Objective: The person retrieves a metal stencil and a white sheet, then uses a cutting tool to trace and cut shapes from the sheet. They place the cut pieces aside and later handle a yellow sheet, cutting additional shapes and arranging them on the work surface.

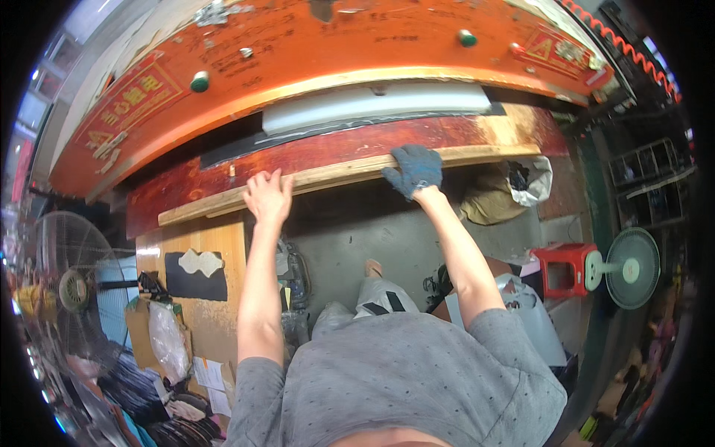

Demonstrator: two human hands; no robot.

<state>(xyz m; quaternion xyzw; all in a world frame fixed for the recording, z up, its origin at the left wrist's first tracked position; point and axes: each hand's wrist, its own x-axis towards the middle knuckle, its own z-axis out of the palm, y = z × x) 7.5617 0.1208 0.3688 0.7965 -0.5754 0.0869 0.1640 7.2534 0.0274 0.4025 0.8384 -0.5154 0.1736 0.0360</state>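
Note:
A long wooden bar point(335, 173) runs along the near edge of a worn red work surface point(167, 190). My bare left hand point(268, 197) has its fingers bent over the bar's left half. Farther right, my right hand point(415, 170), in a blue-grey work glove, grips the bar from above. Its thumb points left, and the glove hides that stretch of wood. Beyond the bar, a long white slab point(365, 106) lies on a dark sheet point(227, 152), beneath the front of a large orange machine point(335, 48).
Left stands a wooden side table point(153, 244) with a black sheet and a pale irregular piece on it, beside a large fan point(73, 289). An open sack point(491, 203) sits below the bar's right end. A red stool point(562, 270) and green fan point(631, 267) stand farther right.

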